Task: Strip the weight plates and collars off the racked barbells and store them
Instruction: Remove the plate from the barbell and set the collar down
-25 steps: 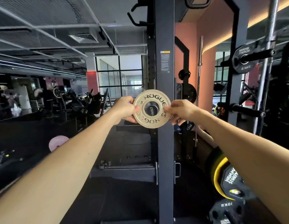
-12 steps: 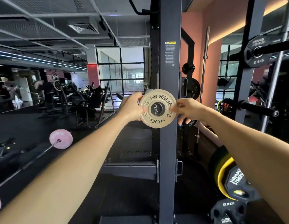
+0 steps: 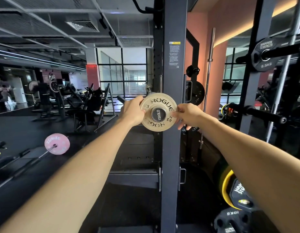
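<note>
At frame centre, a pale plate (image 3: 158,112) sits on a bar end (image 3: 158,114), face and axis toward the camera. Left hand (image 3: 133,112) grips its 9 o'clock rim, right hand (image 3: 189,115) its 3 o'clock rim; an upright (image 3: 173,148) stands directly behind.

Both hands on the pale Rogue change plate (image 3: 158,105), seated on the barbell sleeve end (image 3: 158,114); left hand (image 3: 132,112) grips its left rim; right hand (image 3: 187,115) pinches the right rim, before the rack upright (image 3: 174,64); pink plate (image 3: 57,143) sits low left.

A small cream Rogue weight plate (image 3: 158,111) sits upright on the barbell sleeve end (image 3: 158,114).
</note>
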`<move>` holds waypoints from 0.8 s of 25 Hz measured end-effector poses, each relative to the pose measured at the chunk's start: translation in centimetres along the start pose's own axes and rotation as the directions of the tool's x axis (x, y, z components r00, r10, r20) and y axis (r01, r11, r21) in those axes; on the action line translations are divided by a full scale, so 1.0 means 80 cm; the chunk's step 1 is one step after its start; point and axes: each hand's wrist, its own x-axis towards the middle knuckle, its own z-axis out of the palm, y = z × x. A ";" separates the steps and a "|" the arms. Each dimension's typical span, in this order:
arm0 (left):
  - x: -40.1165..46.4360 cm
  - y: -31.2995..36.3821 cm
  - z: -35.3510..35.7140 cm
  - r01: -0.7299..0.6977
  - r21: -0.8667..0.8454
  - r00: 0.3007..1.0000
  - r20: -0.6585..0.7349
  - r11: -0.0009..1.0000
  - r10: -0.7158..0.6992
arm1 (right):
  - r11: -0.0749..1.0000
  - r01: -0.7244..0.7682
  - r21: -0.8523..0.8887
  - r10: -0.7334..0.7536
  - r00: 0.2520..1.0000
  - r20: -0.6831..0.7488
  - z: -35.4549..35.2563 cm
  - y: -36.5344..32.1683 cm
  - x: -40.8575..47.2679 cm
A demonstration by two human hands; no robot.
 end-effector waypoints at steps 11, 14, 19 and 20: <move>0.138 -0.057 0.073 0.030 0.000 1.000 -0.006 1.000 -0.030 | 1.000 -0.023 -0.014 0.023 1.000 0.003 0.012 0.039 0.147; 0.186 -0.076 0.101 0.030 0.040 0.999 -0.019 0.999 -0.029 | 0.999 -0.043 -0.026 0.043 0.999 0.010 0.015 0.057 0.206; 0.266 -0.107 0.144 0.051 0.049 0.999 -0.018 0.997 -0.050 | 0.998 -0.054 -0.035 0.055 0.998 0.028 0.015 0.082 0.305; 0.278 -0.113 0.152 0.054 0.056 0.998 -0.027 0.997 -0.053 | 0.998 -0.051 -0.031 0.052 0.998 0.029 0.017 0.087 0.320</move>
